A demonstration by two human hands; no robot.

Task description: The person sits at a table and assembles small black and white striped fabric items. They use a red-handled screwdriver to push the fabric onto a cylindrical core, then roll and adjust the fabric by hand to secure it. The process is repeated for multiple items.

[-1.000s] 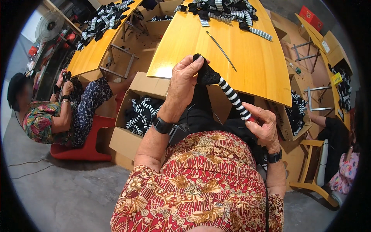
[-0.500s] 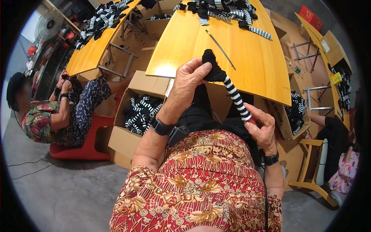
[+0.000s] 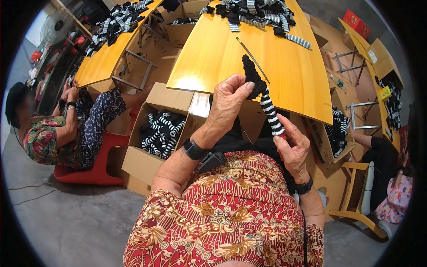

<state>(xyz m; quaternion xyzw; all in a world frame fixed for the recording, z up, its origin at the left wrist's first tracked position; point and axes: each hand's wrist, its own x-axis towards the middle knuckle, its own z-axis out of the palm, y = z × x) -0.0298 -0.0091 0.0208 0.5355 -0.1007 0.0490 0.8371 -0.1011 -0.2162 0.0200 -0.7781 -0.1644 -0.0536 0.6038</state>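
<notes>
A small knitted piece (image 3: 269,109) stretches between my hands at the table's near edge. It has a fuzzy black pointed end, like a little boot, and a narrow black-and-white striped tube. My left hand (image 3: 229,104) pinches the black end between thumb and fingers. Around the tube's lower end, where a bit of red shows, my right hand (image 3: 293,144) is closed. Beyond the piece, a thin dark rod (image 3: 252,59) with a yellowish tip lies on the wooden table (image 3: 200,62).
An open cardboard box (image 3: 140,164) of striped pieces stands at my left, another box (image 3: 327,153) at my right. Striped and black pieces (image 3: 262,15) are heaped at the table's far end. A co-worker (image 3: 53,133) sits on a red chair (image 3: 98,171) at the left.
Both hands still hold the knitted piece. My left hand has shifted right and slightly down; my right hand has moved a little left and up. The piece now hangs more upright.
</notes>
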